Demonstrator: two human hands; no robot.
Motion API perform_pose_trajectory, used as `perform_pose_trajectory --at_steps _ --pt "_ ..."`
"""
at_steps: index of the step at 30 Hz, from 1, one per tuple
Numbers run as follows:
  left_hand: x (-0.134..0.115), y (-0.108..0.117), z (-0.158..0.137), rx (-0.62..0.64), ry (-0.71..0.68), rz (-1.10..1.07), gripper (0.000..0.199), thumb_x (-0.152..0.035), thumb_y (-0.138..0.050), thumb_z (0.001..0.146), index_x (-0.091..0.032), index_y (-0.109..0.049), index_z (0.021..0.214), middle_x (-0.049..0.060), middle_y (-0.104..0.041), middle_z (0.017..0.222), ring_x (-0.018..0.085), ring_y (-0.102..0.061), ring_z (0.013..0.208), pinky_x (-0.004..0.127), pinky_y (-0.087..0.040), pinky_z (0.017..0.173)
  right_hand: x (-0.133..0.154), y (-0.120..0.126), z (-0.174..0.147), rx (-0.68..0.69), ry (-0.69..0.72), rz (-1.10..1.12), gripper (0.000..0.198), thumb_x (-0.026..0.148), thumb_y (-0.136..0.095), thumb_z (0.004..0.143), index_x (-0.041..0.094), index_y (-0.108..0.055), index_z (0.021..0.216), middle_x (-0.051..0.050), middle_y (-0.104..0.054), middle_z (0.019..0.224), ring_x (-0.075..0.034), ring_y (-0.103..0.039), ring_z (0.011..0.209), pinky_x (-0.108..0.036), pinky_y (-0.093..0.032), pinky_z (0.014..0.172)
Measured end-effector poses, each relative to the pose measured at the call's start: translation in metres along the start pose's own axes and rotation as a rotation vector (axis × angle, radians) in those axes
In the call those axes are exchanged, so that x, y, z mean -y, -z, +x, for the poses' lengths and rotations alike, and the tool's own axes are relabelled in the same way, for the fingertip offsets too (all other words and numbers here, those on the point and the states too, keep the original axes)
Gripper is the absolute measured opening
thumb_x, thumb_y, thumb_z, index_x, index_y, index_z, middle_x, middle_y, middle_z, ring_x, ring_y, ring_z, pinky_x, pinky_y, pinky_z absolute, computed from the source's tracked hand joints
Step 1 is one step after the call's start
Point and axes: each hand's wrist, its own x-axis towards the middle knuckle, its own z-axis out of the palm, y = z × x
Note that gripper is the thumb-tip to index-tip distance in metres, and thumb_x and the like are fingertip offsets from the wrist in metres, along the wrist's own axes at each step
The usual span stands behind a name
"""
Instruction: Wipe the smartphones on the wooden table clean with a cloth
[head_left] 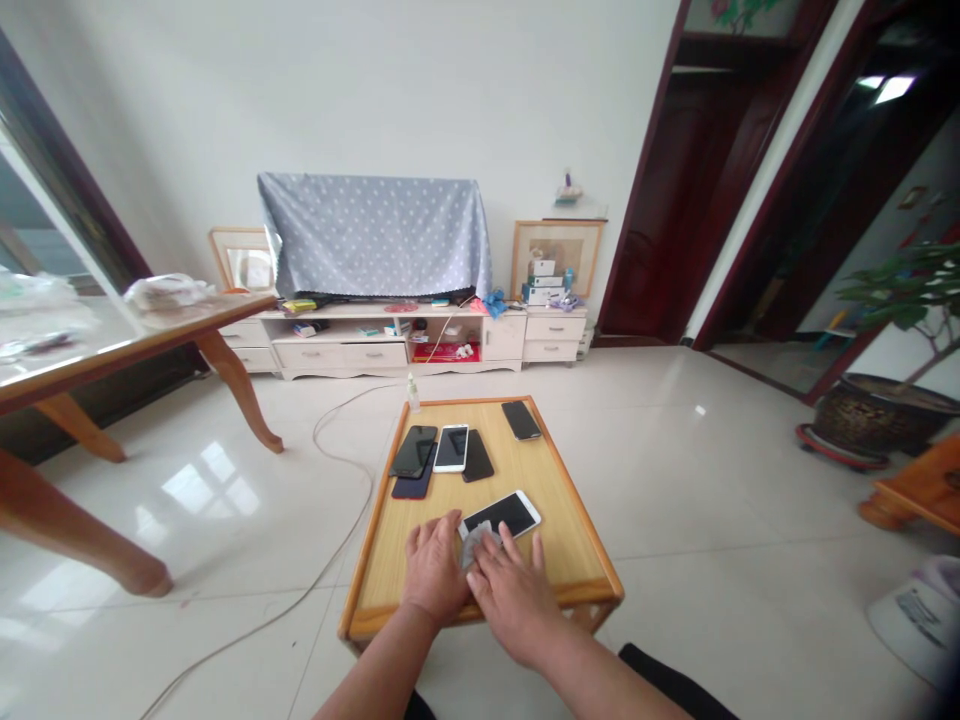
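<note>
A white smartphone with a dark screen lies face up and slanted near the front of the small wooden table. At its left end is my left hand, fingers bent and closed against the phone's edge. My right hand presses a crumpled grey cloth onto the phone's lower left part, with some fingers spread. Further back lie a white phone, a black phone resting on a dark blue one, and another dark phone partly beneath the white one.
One more black phone sits at the table's back right. A small clear bottle stands at its back left corner. A cable runs across the floor on the left. The larger table stands left; a potted plant is right.
</note>
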Motion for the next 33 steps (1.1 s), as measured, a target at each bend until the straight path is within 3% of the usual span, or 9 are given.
perform_pose_trajectory --at_steps 7,13,18,24,27,33 --pt "-0.003 0.001 0.0 -0.005 0.02 -0.012 0.065 -0.032 -0.066 0.067 -0.024 -0.047 0.128 0.007 -0.062 0.127 0.026 -0.049 0.125 0.041 -0.02 0.113 -0.039 0.02 0.013 -0.055 -0.328 -0.123 0.058 0.052 -0.016 0.102 0.028 -0.046 0.145 -0.003 -0.035 0.157 -0.033 -0.008 0.15 -0.07 0.002 0.112" --pt "-0.003 0.0 0.001 -0.022 0.009 -0.007 0.061 -0.033 -0.066 0.067 -0.025 -0.05 0.125 0.006 -0.063 0.125 0.026 -0.049 0.125 0.041 -0.021 0.112 -0.021 0.004 -0.002 -0.052 -0.169 -0.136 0.062 0.055 -0.009 0.101 0.031 -0.047 0.144 -0.001 -0.038 0.156 -0.027 -0.01 0.15 -0.063 0.009 0.115" --pt "-0.003 0.001 0.0 -0.02 0.003 0.003 0.061 -0.032 -0.066 0.066 -0.025 -0.051 0.125 0.006 -0.064 0.123 0.026 -0.051 0.12 0.041 -0.022 0.111 -0.038 0.016 0.019 -0.016 -0.258 -0.152 0.06 0.056 -0.01 0.1 0.034 -0.045 0.145 0.002 -0.035 0.157 -0.031 -0.004 0.15 -0.067 0.003 0.113" --pt "-0.008 0.005 0.0 0.002 0.026 0.018 0.061 -0.034 -0.066 0.065 -0.025 -0.051 0.124 0.007 -0.064 0.123 0.026 -0.05 0.122 0.043 -0.018 0.113 -0.056 0.025 0.049 0.043 -0.252 -0.137 0.06 0.059 -0.013 0.099 0.036 -0.034 0.151 0.006 -0.026 0.16 -0.032 -0.001 0.15 -0.066 0.001 0.114" --pt "-0.009 0.005 0.001 0.007 0.055 0.025 0.061 -0.035 -0.066 0.066 -0.026 -0.051 0.124 0.006 -0.064 0.123 0.026 -0.049 0.123 0.045 -0.014 0.114 -0.056 0.021 0.038 0.072 -0.273 -0.16 0.063 0.06 -0.014 0.098 0.033 -0.03 0.153 0.003 -0.023 0.162 -0.032 -0.001 0.15 -0.066 0.002 0.114" --pt "-0.006 0.001 0.001 0.012 0.043 0.0 0.061 -0.034 -0.066 0.066 -0.027 -0.05 0.124 0.007 -0.065 0.123 0.027 -0.049 0.125 0.047 -0.012 0.115 -0.061 0.02 0.005 0.053 -0.269 -0.175 0.069 0.063 -0.007 0.098 0.03 -0.038 0.15 0.001 -0.029 0.159 -0.031 -0.006 0.15 -0.063 0.002 0.115"
